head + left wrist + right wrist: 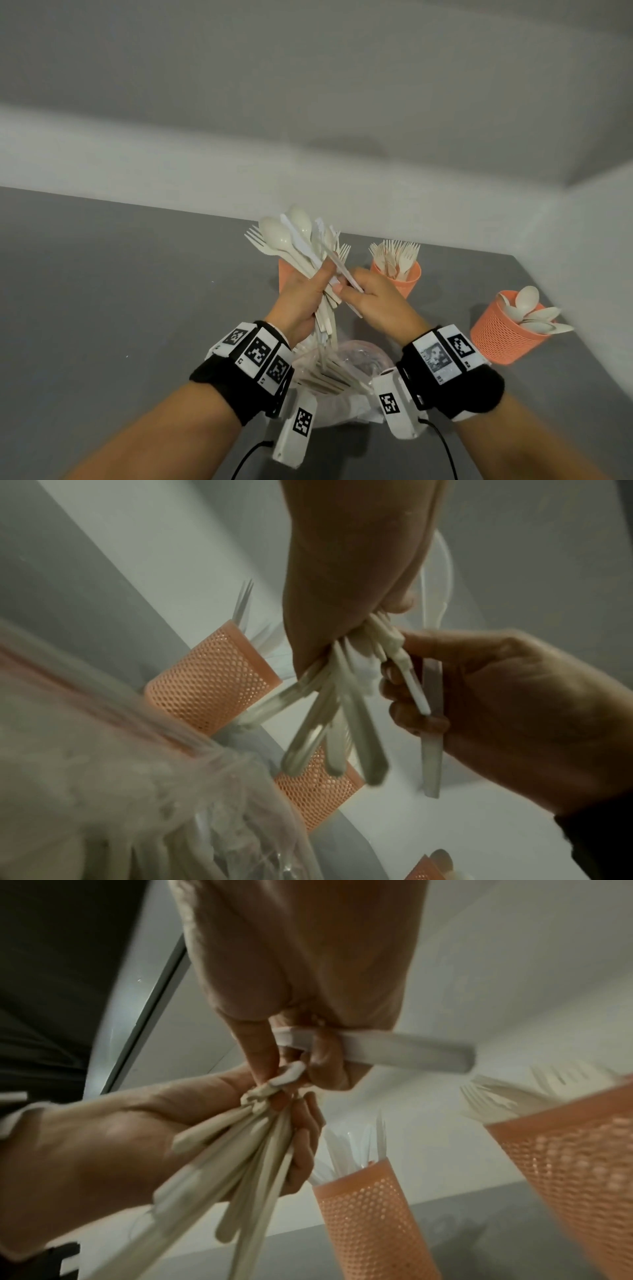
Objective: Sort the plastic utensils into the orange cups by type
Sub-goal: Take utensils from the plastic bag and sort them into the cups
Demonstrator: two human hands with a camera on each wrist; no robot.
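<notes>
My left hand (305, 294) is raised above the table and grips a mixed bundle of cream utensils (294, 240): spoons, forks and knives fanned upward. My right hand (373, 294) is right beside it, fingers curled round a white knife (342, 270), its fingertips (260, 1066) touching the bundle (236, 1161). That knife's handle (404, 1053) sticks out sideways. Three orange mesh cups stand behind: one (283, 270) with knives, partly hidden by my left hand, one (402, 277) with forks, one (503, 332) with spoons at the right.
A clear plastic bag (346, 370) with more utensils lies on the grey table (120, 291) under my wrists. White walls meet in a corner behind the cups. The table's right edge runs close past the spoon cup.
</notes>
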